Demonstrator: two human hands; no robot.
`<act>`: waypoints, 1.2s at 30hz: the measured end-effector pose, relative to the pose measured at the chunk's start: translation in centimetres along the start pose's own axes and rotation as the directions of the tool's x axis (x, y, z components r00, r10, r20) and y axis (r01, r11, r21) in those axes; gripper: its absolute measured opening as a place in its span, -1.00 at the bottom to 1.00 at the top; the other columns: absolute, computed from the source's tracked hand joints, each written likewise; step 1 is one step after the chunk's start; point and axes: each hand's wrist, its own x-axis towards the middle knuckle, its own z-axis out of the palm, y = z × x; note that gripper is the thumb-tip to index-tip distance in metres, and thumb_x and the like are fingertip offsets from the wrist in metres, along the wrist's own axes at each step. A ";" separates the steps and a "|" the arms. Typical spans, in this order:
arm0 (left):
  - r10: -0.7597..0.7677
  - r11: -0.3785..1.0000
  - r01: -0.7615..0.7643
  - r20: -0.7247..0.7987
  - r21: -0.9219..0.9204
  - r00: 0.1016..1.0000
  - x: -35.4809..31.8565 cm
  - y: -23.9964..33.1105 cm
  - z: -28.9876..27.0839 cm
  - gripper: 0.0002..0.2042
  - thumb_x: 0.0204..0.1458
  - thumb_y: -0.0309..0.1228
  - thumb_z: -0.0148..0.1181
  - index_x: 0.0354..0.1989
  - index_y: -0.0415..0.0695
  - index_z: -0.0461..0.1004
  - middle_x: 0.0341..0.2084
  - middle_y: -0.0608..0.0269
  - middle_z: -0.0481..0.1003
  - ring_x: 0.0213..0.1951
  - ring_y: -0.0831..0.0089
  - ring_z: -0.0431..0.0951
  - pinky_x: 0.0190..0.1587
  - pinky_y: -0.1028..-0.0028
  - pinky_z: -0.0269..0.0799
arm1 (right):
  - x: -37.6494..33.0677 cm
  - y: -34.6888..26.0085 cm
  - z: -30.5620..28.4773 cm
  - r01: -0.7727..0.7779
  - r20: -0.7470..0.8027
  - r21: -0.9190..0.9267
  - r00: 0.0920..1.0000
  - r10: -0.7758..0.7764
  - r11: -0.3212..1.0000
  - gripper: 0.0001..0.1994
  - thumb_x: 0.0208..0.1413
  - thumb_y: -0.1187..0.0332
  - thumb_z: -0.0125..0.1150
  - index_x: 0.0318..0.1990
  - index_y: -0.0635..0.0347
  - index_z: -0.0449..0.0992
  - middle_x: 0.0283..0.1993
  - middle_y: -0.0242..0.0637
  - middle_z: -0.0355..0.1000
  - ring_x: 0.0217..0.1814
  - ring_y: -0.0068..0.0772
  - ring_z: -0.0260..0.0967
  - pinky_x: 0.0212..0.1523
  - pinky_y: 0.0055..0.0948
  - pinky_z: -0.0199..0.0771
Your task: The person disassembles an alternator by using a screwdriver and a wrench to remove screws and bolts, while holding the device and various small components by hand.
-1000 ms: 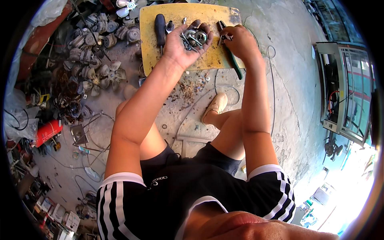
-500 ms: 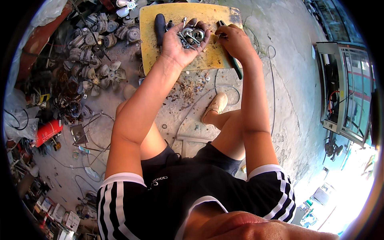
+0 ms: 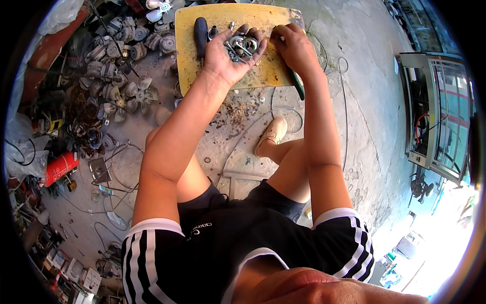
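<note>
My left hand (image 3: 228, 57) is cupped palm up over a yellow board (image 3: 263, 71) on the floor and holds a heap of small metal parts (image 3: 241, 46), rings and screws among them. My right hand (image 3: 293, 45) hovers just right of that heap, fingers pinched together near the parts; whether it grips one I cannot tell. A dark-handled screwdriver (image 3: 201, 34) lies on the board left of my left hand. A green-handled tool (image 3: 297, 85) lies at the board's right edge under my right wrist.
A pile of small motors and fan blades (image 3: 119, 66) fills the floor at left. A red cylinder (image 3: 61, 167) lies further left. Loose wire (image 3: 283, 114) loops over the concrete near my shoe (image 3: 272, 134). A metal cabinet (image 3: 435, 116) stands at right.
My left hand with the parts has stayed over the board. My right hand has shifted slightly closer to the heap.
</note>
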 end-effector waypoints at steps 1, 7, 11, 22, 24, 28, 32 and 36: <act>0.000 1.000 0.000 -0.012 0.007 1.000 0.0 -0.1 0.1 -0.68 0.22 -0.34 -0.26 -0.18 -0.34 0.40 -0.21 -0.09 0.45 -0.06 0.11 0.46 0.15 0.01 0.33 | 0.2 -0.3 -0.2 -0.046 -0.014 0.110 0.999 0.048 0.993 -0.84 0.04 0.32 0.24 -0.23 0.11 0.53 -0.24 -0.22 0.48 -0.16 -0.18 0.45 -0.14 -0.34 0.42; -0.004 0.996 -0.003 0.083 0.086 0.997 0.1 -0.1 -0.3 -0.69 0.21 -0.35 -0.23 -0.20 -0.34 0.40 -0.23 -0.09 0.45 -0.05 0.10 0.46 0.22 0.00 0.26 | 1.0 -3.5 -3.1 -0.073 0.100 0.751 0.995 -0.003 0.656 -0.76 0.13 0.25 0.22 -0.17 0.24 0.54 -0.40 -0.33 0.50 -0.38 -0.61 0.33 -0.26 -0.52 0.39; 0.028 0.997 -0.028 -0.006 0.068 1.000 0.0 -0.7 0.1 -0.70 0.19 -0.36 -0.20 -0.20 -0.35 0.40 -0.23 -0.09 0.44 -0.04 0.08 0.45 0.21 -0.01 0.27 | 1.1 -1.0 -3.5 -0.189 0.018 0.468 0.979 0.204 0.863 -0.62 0.06 0.11 0.26 -0.11 0.22 0.52 -0.22 -0.18 0.54 -0.18 -0.27 0.49 -0.16 -0.35 0.44; -0.032 0.998 0.036 0.086 -0.045 0.996 0.0 0.4 -0.1 -0.69 0.21 -0.34 -0.22 -0.20 -0.35 0.39 -0.21 -0.11 0.43 -0.04 0.06 0.45 0.17 -0.01 0.32 | -2.5 0.3 -3.2 -0.446 0.236 -0.261 0.831 0.504 0.856 -0.27 -0.36 0.03 0.43 0.05 0.11 0.34 -0.03 -0.09 0.45 0.01 -0.08 0.44 -0.04 -0.21 0.44; -0.030 0.998 0.034 0.081 -0.046 0.996 0.0 0.5 -0.2 -0.69 0.22 -0.34 -0.23 -0.20 -0.35 0.39 -0.20 -0.11 0.43 -0.04 0.05 0.45 0.16 -0.02 0.32 | -2.5 0.7 -2.7 -0.441 0.202 -0.247 0.847 0.491 0.863 -0.29 -0.38 0.04 0.43 0.03 0.10 0.37 -0.03 -0.11 0.45 0.01 -0.10 0.44 -0.04 -0.23 0.44; -0.008 0.999 0.011 0.065 -0.044 0.998 -0.1 0.6 0.1 -0.68 0.22 -0.33 -0.25 -0.17 -0.35 0.37 -0.19 -0.12 0.43 -0.04 0.05 0.45 0.16 -0.02 0.32 | -1.9 2.1 -1.6 -0.380 0.060 -0.171 0.917 0.394 0.909 -0.32 -0.38 0.07 0.43 0.01 0.06 0.43 -0.04 -0.11 0.45 0.00 -0.11 0.43 -0.03 -0.23 0.42; 0.021 0.999 -0.020 0.026 -0.034 0.999 -0.1 0.5 0.4 -0.68 0.22 -0.34 -0.26 -0.14 -0.35 0.35 -0.17 -0.13 0.42 -0.03 0.04 0.44 0.15 -0.03 0.33 | -1.0 2.4 -1.0 -0.265 -0.081 -0.080 0.963 0.258 0.961 -0.44 -0.22 0.21 0.36 0.06 -0.08 0.44 -0.03 -0.29 0.46 -0.02 -0.16 0.44 -0.04 -0.24 0.43; 0.035 0.999 -0.035 0.019 -0.031 0.999 -0.5 1.1 0.4 -0.68 0.22 -0.35 -0.26 -0.12 -0.35 0.35 -0.14 -0.15 0.41 -0.01 0.03 0.43 0.15 -0.05 0.32 | -0.7 2.1 -1.1 -0.190 -0.102 -0.002 0.977 0.188 0.982 -0.70 -0.10 0.32 0.27 -0.13 -0.05 0.58 -0.11 -0.28 0.49 -0.09 -0.15 0.45 -0.09 -0.27 0.45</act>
